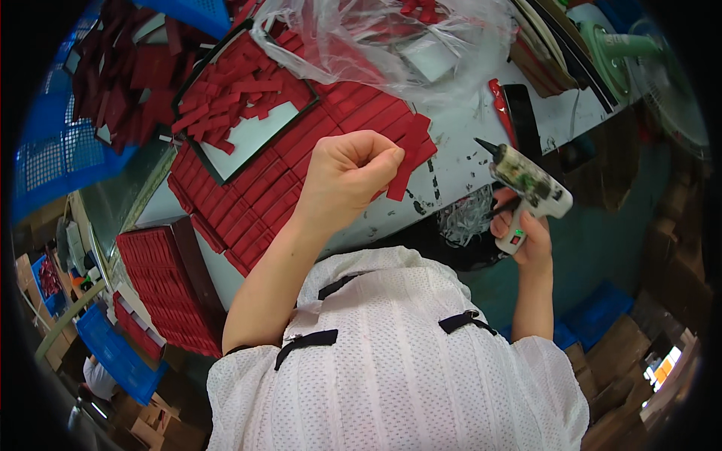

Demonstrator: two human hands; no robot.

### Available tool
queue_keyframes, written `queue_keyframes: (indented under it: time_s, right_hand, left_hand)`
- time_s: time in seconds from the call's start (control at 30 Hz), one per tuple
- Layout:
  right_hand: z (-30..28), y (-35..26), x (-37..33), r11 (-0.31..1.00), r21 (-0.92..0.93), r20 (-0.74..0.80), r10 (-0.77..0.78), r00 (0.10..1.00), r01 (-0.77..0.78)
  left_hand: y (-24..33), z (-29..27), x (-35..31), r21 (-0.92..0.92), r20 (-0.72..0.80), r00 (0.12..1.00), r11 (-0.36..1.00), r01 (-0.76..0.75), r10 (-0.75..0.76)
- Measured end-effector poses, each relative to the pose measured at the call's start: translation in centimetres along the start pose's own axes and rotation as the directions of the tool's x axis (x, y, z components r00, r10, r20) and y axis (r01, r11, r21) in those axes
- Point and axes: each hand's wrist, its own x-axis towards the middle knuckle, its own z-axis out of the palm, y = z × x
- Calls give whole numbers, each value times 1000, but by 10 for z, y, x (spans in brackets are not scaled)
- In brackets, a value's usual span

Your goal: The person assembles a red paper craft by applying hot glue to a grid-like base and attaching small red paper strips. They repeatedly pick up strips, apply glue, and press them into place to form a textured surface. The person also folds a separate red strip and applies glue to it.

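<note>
My left hand [347,180] is closed, thumb against fingers, on a red strip [406,167] that sticks out to the right over the table edge. The strip looks like folded or crossed red card or fabric; its exact make-up is hard to tell. In my right hand [535,239] a hot glue gun [535,183] is gripped by its white handle, its dark nozzle tilted up and left, apart from the strip. Beneath and left of my left hand lie rows of flat red boxes [263,201]. A black-rimmed tray [259,137] on them holds loose red strips [229,89].
A clear plastic bag [338,41] lies at the back. Right of it are a red-handled tool [499,105], a black flat object [523,116] and a green fan [630,46]. Left stand stacked red boxes [154,282] and a blue basket [45,169]. A black bag [477,259] hangs by the table.
</note>
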Motion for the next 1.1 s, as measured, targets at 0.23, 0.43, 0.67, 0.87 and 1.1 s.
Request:
queue_keyframes:
  time_s: [0.23, 0.43, 0.67, 0.87, 1.1]
  right_hand:
    - [6, -14, -16, 972, -89, 269, -184, 945, 215]
    - [24, -31, -15, 947, -307, 285, -3, 959, 94]
    - [43, -43, -10, 801, -547, 327, -62, 943, 243]
    - [43, -42, -6, 789, -562, 366, -34, 930, 250]
    - [46, -45, -9, 786, -585, 341, 13, 940, 201]
  left_hand:
    - [4, 6, -11, 90, 75, 997, 996, 18, -25]
    - [12, 4, -21, 134, 116, 991, 990, 50, -66]
    - [17, 5, -29, 162, 80, 997, 987, 9, -22]
    - [15, 2, -32, 194, 58, 998, 981, -3, -9]
    - [12, 3, -34, 217, 83, 996, 975, -55, 37]
